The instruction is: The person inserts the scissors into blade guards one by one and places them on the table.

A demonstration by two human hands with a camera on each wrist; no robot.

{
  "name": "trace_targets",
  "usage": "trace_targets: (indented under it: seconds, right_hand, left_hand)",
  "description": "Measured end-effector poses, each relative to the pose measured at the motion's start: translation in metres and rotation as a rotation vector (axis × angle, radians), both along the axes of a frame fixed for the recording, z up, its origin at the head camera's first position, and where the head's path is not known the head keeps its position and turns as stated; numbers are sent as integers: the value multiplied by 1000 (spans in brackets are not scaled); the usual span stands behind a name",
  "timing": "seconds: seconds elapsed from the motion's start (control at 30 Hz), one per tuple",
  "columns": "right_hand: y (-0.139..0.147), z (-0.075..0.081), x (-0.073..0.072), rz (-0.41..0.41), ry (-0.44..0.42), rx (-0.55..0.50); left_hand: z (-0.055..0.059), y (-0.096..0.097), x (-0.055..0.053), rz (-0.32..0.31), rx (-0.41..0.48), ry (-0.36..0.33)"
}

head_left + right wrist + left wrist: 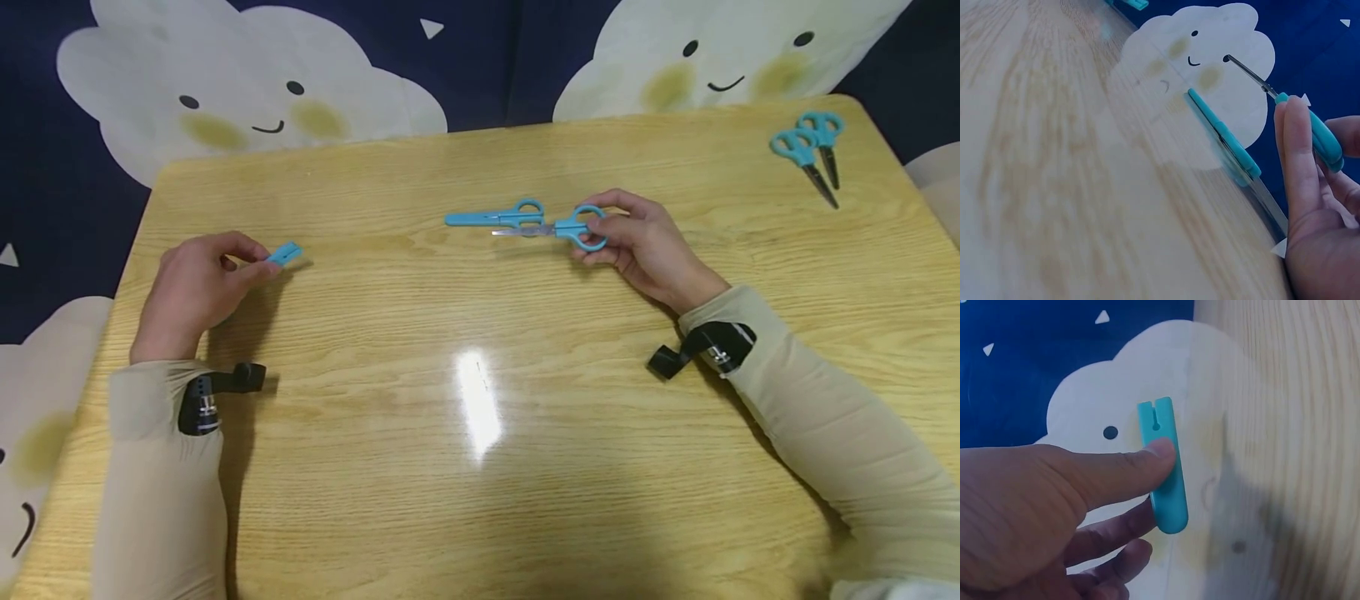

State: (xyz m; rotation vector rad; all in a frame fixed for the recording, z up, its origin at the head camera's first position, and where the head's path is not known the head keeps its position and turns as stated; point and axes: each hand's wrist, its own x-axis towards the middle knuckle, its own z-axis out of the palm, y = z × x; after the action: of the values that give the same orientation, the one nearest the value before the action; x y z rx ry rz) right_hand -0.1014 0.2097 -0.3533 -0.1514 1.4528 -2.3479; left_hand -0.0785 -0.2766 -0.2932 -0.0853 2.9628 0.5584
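Observation:
In the head view my left hand (198, 283) is at the left of the table. It pinches a small turquoise scissors cover (1169, 481) between thumb and fingers, its slotted end pointing away from the palm. Toward the middle right, my right hand (648, 242) grips a pair of scissors (572, 228) by the turquoise handles. Those blades are bare, closed together and point left. Behind them lies another pair of scissors (487, 218) with a turquoise cover over its blades; the held blades overlap its handle in the head view.
Two pairs of bare-bladed scissors (795, 148) with turquoise handles lie close together at the table's far right corner. A dark blue curtain with smiling clouds (255, 75) hangs behind the wooden table (375, 433). Each sleeve carries a black wrist strap (201, 404).

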Motion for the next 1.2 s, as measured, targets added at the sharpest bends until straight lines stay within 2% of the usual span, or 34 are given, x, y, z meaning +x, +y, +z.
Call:
trace_targets:
  seconds: [0.27, 0.57, 0.97, 1.2]
  right_hand:
    - [0, 1, 0, 2, 0, -7]
    - [1, 2, -1, 1, 3, -11]
    - [2, -1, 1, 5, -3, -7]
    - [1, 0, 0, 5, -3, -7]
  left_hand:
    - [1, 13, 0, -43, 47, 93]
    - [2, 22, -1, -43, 89, 113]
    - [-4, 30, -2, -52, 150, 91]
    - [-8, 35, -4, -36, 192, 54]
